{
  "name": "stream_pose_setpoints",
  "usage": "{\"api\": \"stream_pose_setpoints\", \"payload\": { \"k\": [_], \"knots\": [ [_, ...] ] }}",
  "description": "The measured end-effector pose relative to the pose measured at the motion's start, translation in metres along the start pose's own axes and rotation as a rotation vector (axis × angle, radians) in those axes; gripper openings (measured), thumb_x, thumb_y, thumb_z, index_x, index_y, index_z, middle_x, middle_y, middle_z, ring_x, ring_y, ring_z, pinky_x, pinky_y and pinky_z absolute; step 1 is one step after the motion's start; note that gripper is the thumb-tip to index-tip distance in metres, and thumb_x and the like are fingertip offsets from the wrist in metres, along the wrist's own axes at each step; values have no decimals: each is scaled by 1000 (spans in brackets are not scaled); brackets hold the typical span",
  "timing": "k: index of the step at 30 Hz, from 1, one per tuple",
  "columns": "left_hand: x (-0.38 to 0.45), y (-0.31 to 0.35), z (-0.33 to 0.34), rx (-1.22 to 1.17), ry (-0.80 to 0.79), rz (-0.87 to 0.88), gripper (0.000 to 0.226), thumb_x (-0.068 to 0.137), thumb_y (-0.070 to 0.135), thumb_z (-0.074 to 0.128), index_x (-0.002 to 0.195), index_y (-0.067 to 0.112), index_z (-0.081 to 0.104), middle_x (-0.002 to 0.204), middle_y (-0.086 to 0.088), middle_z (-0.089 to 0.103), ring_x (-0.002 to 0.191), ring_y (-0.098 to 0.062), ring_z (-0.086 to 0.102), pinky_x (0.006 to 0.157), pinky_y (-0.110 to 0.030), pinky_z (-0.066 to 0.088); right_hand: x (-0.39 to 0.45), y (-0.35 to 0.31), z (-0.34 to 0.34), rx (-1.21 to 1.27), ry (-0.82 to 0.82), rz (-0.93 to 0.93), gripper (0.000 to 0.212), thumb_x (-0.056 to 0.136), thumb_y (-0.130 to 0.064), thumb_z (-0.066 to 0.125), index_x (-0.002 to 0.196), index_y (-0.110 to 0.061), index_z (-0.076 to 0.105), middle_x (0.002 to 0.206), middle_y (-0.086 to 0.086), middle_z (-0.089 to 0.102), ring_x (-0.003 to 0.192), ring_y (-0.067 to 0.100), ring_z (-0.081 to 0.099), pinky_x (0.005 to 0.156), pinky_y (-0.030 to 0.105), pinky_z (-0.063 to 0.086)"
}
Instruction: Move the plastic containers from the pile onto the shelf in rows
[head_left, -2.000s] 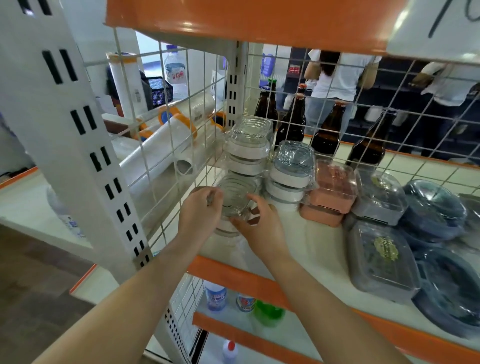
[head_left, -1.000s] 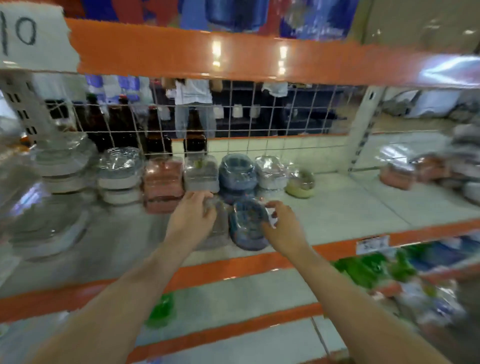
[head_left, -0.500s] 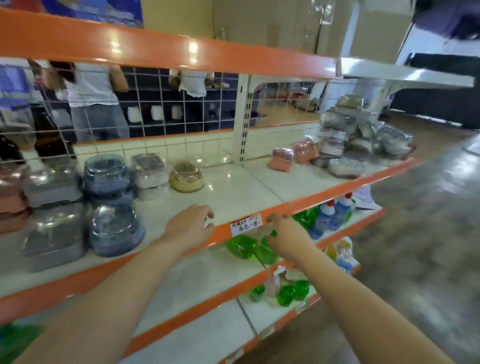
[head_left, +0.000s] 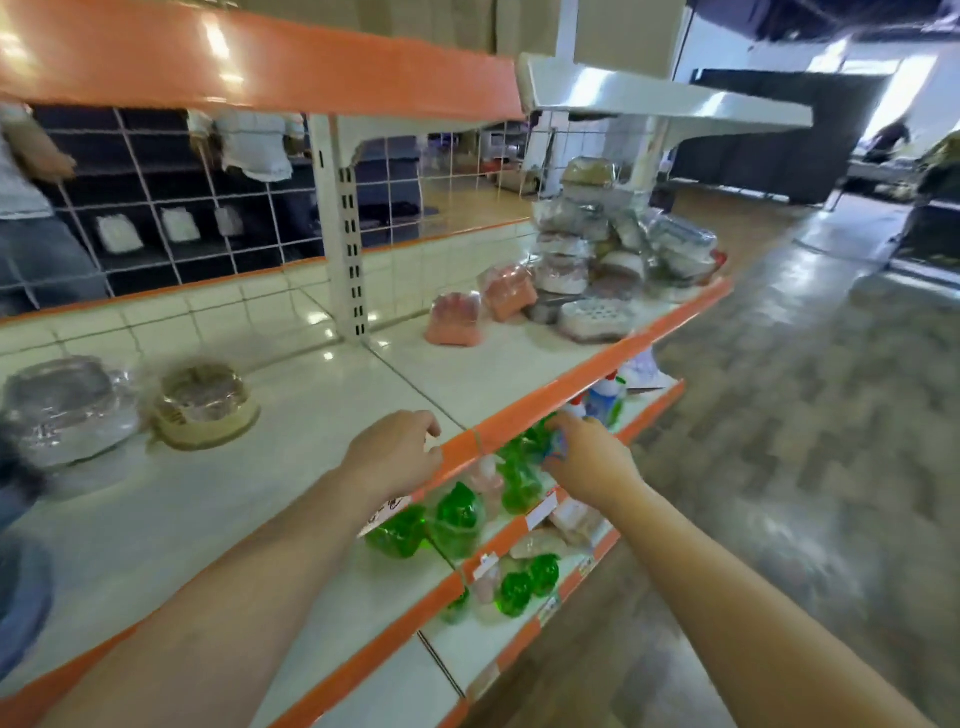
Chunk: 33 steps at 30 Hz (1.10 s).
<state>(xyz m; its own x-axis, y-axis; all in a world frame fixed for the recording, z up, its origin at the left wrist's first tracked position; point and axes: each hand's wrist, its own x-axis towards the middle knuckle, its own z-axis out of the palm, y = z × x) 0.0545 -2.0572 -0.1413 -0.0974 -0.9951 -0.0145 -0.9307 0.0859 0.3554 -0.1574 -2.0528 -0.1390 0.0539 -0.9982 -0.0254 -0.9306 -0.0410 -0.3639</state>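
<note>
While both hands reach out over the orange front edge of the shelf (head_left: 545, 400), neither one holds anything. The left hand (head_left: 395, 457), at the centre of the frame, has loosely curled fingers hanging over the edge. The right hand (head_left: 587, 457), just right of centre, is also empty, its fingers relaxed and slightly bent in front of the green bottles (head_left: 457, 514) on the lower shelf.

The pile of containers (head_left: 613, 244) sits in the upper right of the frame, at the far end of the white shelf. They are clear-wrapped plastic tubs heaped unevenly, mostly grey and whitish, with two pink ones (head_left: 454, 319) at the near side of the heap. A flat one with a dotted top (head_left: 595, 314) lies by the front edge.

At the left edge, a tan round container (head_left: 205, 405) stands beside a grey-white one (head_left: 67, 410), both wrapped in clear film. The picture is blurred, so finer details are hard to read.
</note>
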Motion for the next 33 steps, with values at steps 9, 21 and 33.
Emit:
{"api": "stream_pose_setpoints", "payload": {
  "k": [9,21,33],
  "knots": [
    [126,9,-5,-87,-7,-124,40,94,30,48,132,17,47,127,-4,53,114,-22,52,91,-34,45,110,22,-24,133,94,67,50,93,-25,53,140,-19,36,134,8,42,99,26,60,70,29,41],
    [234,15,21,-193,168,-379,88,73,58,67,142,15,32,132,-14,45,123,-34,41,97,-40,38,238,53,-39,140,168,-44,50,88,-27,61,132,-10,42,128,13,43,117,33,46,89,36,38],
    [290,25,46,-286,304,-699,106,57,70,64,136,4,40,132,-15,44,123,-35,42,100,-40,37,344,53,-42,211,56,-333,86,82,-33,69,150,-18,18,132,13,38,121,30,41,92,32,37]
  ]
}}
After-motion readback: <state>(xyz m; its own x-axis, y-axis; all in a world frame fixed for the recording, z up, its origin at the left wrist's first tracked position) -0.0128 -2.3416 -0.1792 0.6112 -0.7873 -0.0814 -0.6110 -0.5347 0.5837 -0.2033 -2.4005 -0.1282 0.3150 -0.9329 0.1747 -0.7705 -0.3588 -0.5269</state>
